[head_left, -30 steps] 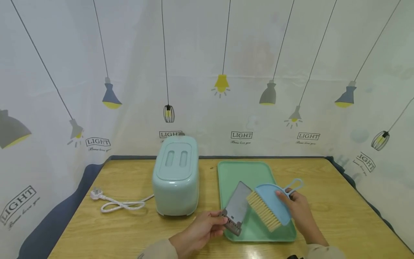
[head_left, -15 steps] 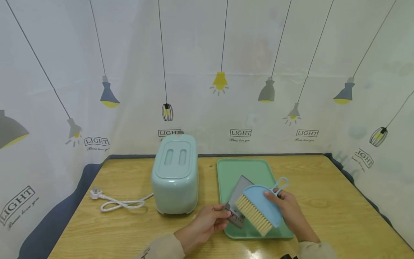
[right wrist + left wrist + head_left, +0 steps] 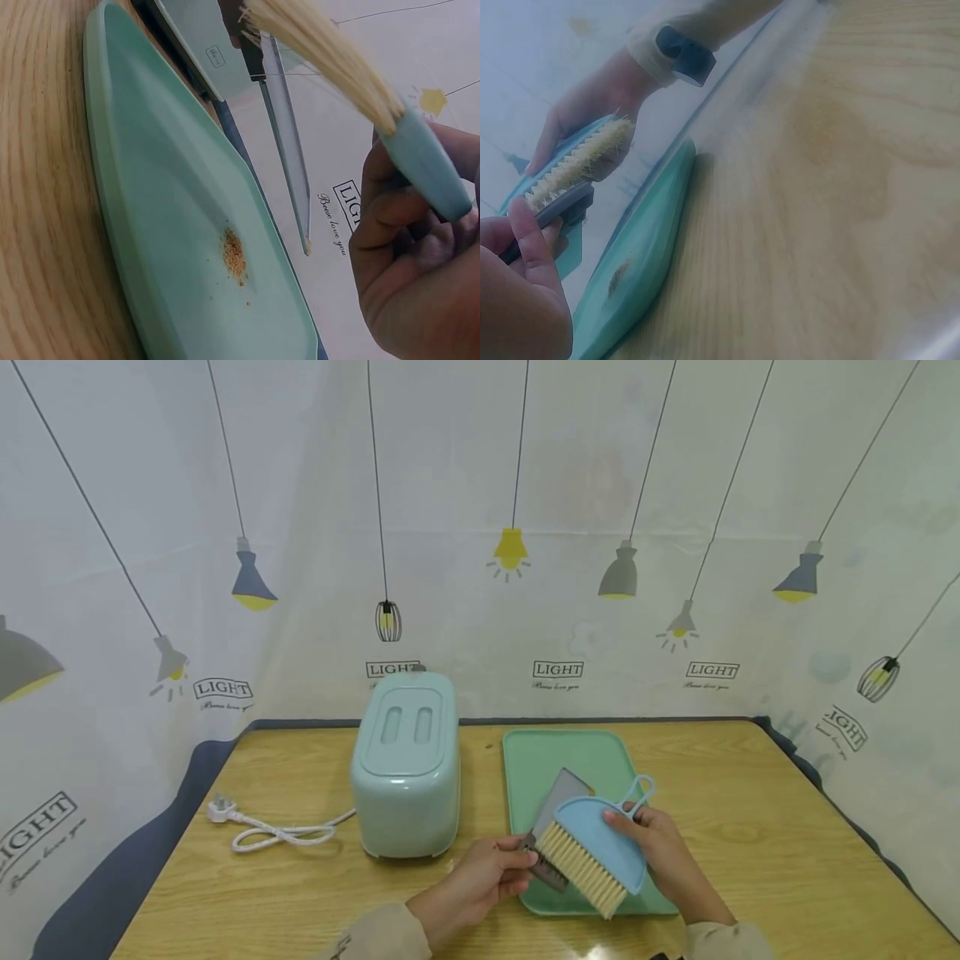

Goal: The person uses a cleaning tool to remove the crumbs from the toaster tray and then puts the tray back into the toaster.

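My left hand (image 3: 487, 872) pinches the dark end of a flat grey toaster crumb tray (image 3: 561, 789) between thumb and fingers. The crumb tray slants up and away over the green tray (image 3: 528, 756). My right hand (image 3: 666, 853) grips a light blue hand brush (image 3: 603, 837) by its body, near the looped handle. Its pale bristles (image 3: 577, 166) overlap the dark end of the crumb tray, right by my left fingertips. A small heap of brown crumbs (image 3: 234, 253) lies on the green tray beneath.
A pale mint toaster (image 3: 405, 777) stands left of the green tray, its top showing two long recesses. Its white cord with a plug (image 3: 281, 835) lies looped on the wooden table (image 3: 247, 902). A curtain printed with lamps (image 3: 465, 460) hangs behind.
The brush has moved left and slightly down across the crumb tray, covering more of it. My left hand with the crumb tray has shifted slightly right. The toaster stays put.
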### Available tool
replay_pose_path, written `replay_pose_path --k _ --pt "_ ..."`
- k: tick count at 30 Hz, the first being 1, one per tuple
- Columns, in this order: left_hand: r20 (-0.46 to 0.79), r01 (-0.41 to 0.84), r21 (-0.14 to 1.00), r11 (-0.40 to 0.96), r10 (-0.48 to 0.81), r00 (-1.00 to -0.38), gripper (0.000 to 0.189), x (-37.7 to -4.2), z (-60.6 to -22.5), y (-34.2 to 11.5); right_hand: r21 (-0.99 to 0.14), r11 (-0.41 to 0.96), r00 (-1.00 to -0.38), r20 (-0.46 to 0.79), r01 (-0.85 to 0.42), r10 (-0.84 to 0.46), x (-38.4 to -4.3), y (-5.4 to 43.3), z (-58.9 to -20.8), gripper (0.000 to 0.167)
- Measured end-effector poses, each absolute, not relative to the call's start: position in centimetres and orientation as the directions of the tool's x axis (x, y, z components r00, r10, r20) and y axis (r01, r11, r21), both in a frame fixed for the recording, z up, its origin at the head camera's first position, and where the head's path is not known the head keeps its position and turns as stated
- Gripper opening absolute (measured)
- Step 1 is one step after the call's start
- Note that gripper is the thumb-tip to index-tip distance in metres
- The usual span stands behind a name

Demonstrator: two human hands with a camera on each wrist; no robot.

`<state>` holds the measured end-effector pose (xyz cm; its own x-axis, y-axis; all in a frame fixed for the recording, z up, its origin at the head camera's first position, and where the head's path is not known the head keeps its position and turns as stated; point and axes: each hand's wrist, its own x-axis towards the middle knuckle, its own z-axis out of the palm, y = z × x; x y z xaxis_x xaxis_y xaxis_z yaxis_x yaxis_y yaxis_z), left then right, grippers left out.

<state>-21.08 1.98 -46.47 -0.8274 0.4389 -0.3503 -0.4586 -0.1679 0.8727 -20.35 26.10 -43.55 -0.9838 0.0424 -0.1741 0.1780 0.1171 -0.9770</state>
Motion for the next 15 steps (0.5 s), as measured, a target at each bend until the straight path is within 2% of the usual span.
replay_pose_path --k 15 --pt "-0.351 -0.454 0.880 -0.143 0.449 -0.822 0.045 -20.52 -45.80 1.94 -0.965 0.191 -0.983 -0.166 0.177 0.074 -20.85 25.86 -44.18 0.023"
